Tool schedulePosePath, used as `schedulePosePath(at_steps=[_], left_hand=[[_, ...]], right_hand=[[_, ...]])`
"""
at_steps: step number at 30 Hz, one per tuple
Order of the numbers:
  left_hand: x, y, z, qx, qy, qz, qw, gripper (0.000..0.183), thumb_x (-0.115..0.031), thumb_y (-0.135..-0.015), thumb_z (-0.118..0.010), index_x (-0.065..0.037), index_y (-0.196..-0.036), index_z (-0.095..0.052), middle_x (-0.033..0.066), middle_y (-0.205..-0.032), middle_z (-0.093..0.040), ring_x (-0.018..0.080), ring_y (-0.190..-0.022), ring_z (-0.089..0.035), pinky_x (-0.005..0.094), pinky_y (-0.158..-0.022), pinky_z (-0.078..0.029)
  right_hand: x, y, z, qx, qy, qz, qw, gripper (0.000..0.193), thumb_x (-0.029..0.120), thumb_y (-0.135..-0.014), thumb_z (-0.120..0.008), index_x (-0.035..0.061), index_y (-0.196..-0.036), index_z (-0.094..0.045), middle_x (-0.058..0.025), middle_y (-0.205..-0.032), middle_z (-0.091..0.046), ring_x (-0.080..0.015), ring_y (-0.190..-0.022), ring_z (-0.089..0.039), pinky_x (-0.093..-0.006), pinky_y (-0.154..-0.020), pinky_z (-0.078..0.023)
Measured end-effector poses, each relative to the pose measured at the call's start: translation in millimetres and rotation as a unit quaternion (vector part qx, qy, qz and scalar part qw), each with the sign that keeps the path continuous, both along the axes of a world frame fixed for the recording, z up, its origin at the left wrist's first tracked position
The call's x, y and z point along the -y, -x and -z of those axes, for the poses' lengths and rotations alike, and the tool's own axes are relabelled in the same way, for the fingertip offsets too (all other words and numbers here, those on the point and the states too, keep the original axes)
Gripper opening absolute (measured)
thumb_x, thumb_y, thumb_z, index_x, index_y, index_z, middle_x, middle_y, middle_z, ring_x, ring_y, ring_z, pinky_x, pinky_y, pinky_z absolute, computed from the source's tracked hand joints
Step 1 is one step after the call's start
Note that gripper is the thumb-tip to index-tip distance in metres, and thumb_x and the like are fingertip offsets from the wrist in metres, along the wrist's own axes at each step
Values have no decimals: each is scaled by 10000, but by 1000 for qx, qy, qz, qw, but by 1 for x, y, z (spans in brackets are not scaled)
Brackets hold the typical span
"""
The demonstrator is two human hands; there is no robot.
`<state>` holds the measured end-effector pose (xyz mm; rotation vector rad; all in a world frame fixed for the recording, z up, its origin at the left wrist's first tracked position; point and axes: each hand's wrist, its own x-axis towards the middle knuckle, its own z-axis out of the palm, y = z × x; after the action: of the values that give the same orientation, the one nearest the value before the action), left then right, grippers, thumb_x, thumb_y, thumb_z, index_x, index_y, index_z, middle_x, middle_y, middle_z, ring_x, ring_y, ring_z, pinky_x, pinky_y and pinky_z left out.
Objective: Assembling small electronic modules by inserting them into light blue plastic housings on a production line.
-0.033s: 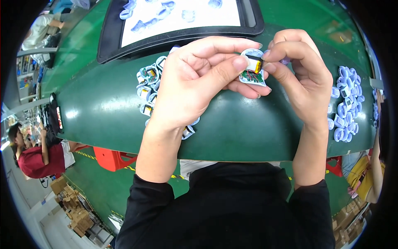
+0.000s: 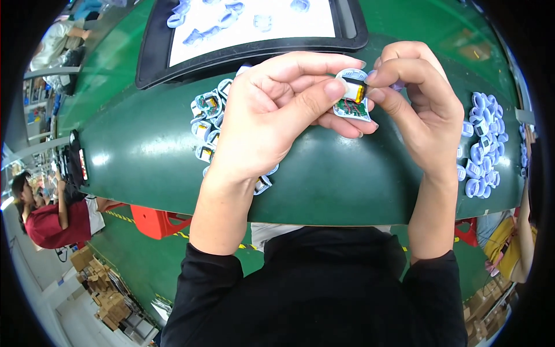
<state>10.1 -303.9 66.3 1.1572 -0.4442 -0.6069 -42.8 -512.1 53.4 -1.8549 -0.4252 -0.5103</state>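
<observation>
My left hand (image 2: 272, 113) grips a small pale-blue plastic housing (image 2: 361, 115) between thumb and fingers, its open side turned up. Inside the housing lie a silver battery with yellow tape (image 2: 357, 92) and a green circuit board (image 2: 350, 109) with thin red wires. At the housing's right edge, my right hand (image 2: 422, 104) is closed, thumb and forefinger pinched beside the battery. A lilac plastic piece (image 2: 398, 85) shows in part among the right fingers; the rest of it is hidden.
Several opened housings with boards and batteries (image 2: 202, 130) lie left, partly behind my left forearm. A pile of lilac plastic parts (image 2: 483, 144) lies right on the green table (image 2: 335, 185). Beyond stands a black-rimmed tray (image 2: 254, 51) with more parts. A red stool (image 2: 151, 221) and seated person (image 2: 58, 220) are left.
Almost nothing differs. My left hand and the housing have shifted very slightly; the right hand keeps its pinch at the housing's edge.
</observation>
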Motion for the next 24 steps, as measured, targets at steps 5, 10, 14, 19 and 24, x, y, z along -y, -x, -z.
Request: schedulePosePath(at_steps=[5, 10, 14, 19, 24], left_hand=[[2, 0, 2, 22, 9, -1, 1000, 316, -74, -1036, -552, 80, -1308, -592, 213, -1025, -732, 309, -820, -763, 316, -676, -631], [2, 1, 2, 55, -4, -16, 998, 317, -60, -1031, -556, 90, -1309, -585, 208, -1011, -733, 310, -821, -761, 327, -683, -629], [2, -1, 5, 85, 21, -8, 996, 317, -45, -1025, -559, 119, -1297, -580, 225, -991, -731, 307, -790, -757, 333, -679, -629], [1, -1, 3, 95, 20, -3, 995, 321, -33, -1021, -559, 134, -1295, -573, 237, -988, -729, 313, -773, -756, 332, -671, -630], [-2, -2, 2, 84, 0, -3, 996, 323, -20, -1014, -559, 140, -1294, -570, 247, -983, -726, 318, -779, -757, 323, -654, -633]], right_hand=[[2, 1, -3, 43, 50, 7, 998, 204, -109, -835, -712, -15, -1010, -663, -117, -1041, -603, -181, -934, -597, -279, -770, -497], [-1, 4, -5, 41, 66, 34, 996, 185, -107, -839, -711, -22, -993, -653, -121, -1043, -604, -186, -922, -605, -284, -769, -504], [-1, 3, -8, 39, 61, 17, 997, 191, -114, -837, -706, -22, -997, -654, -124, -1046, -604, -187, -916, -608, -283, -762, -507], [0, 2, -6, 39, 47, -13, 998, 221, -128, -815, -708, -15, -996, -651, -122, -1036, -609, -192, -921, -613, -279, -750, -510], [-4, 2, -7, 56, 87, 7, 995, 236, -129, -799, -715, -9, -993, -654, -118, -1000, -621, -198, -918, -621, -285, -732, -513]])
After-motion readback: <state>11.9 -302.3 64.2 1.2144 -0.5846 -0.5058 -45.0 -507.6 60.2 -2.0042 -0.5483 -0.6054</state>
